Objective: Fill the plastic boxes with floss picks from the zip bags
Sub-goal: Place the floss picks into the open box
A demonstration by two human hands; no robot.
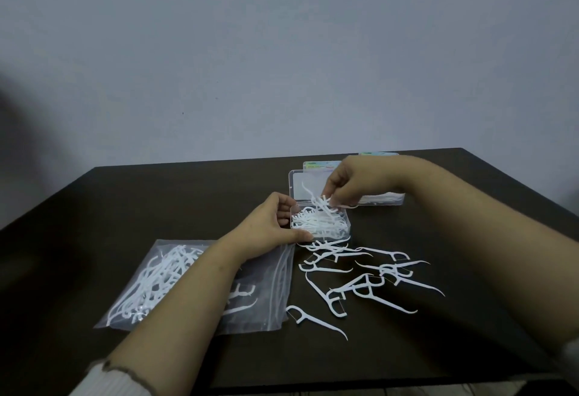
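A zip bag (175,283) of floss picks lies at left. The left hand (269,226) grips the open plastic box (319,223), steadying it; the right hand (341,187) pinches floss picks (322,203) above it. Best lowered flat, lengthwise, before gathering the loose picks (360,279) at right.

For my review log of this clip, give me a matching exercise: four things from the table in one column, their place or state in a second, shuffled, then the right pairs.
Things:
1. open box
2. zip bag
3. loose picks
4. far box

Places or states:
A. scattered on the bare table, near side of the open box
B. lying flat under the left forearm, picks inside
C. steadied by the left hand while the right hand holds picks over it
D. behind the right wrist, partly hidden

Pairs: 1-C, 2-B, 3-A, 4-D
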